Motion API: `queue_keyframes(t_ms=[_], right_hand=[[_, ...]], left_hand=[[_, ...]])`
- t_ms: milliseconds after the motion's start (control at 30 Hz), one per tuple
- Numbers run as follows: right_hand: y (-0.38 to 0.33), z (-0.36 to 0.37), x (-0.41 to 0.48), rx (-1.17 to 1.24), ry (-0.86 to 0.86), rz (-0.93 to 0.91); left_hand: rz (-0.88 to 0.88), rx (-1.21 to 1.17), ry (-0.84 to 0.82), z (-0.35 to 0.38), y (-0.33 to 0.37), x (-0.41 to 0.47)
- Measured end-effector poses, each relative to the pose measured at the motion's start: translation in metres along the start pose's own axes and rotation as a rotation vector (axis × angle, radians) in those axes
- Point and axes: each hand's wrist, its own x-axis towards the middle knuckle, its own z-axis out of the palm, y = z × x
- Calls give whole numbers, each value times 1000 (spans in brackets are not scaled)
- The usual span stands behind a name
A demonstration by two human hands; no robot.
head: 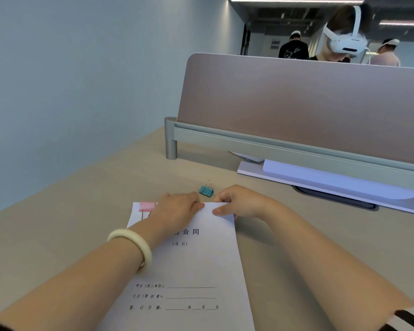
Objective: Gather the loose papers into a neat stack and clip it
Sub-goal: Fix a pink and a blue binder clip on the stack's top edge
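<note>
1. Head view. The paper stack (189, 261) lies flat on the desk (69, 223), long axis running away from the viewer. Its near end is cut off by the bottom edge of the picture; the left forearm covers part of its left side and hides the first characters of the printed title. How many sheets it holds cannot be told.
2. Left hand (177, 209) rests on the far edge of the stack, fingers curled over it and thumb pressed on the top sheet: grasping the paper. A smooth, pale bangle (132, 247) circles the wrist.
3. Right hand (239, 201) pinches the same far edge near the right corner, thumb on top, other fingers tucked under or behind and out of sight.
4. Pink clip (147, 206) sits at the far left corner of the stack, partly hidden behind the left hand; wire handles lie flat on the sheet.
5. Teal clip (206, 190), folded metal with one wire loop upright, stands on the bare desk just beyond the hands, between them.
6. Desk: matte, light wood-tone. Divider panel (296, 103): mauve, rounded corner, grey metal rail.
</note>
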Motion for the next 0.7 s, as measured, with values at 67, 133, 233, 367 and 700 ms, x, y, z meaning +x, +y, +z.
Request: queue_keyframes(t_ms=[67,133,233,367,700], right_hand=[[5,-3,3,49,-2,21],[6,-7,12,136,139,49],[7,-8,41,168,368,94],[6,8,77,11,405,131],[8,-16,49,351,308,100]], left_hand=[[2,-90,57,7,-2,0],[-3,-146,76,12,-4,1],[-10,-185,106,19,-6,4],[-8,-219,137,22,-7,6],[-4,-259,120,25,-12,8]])
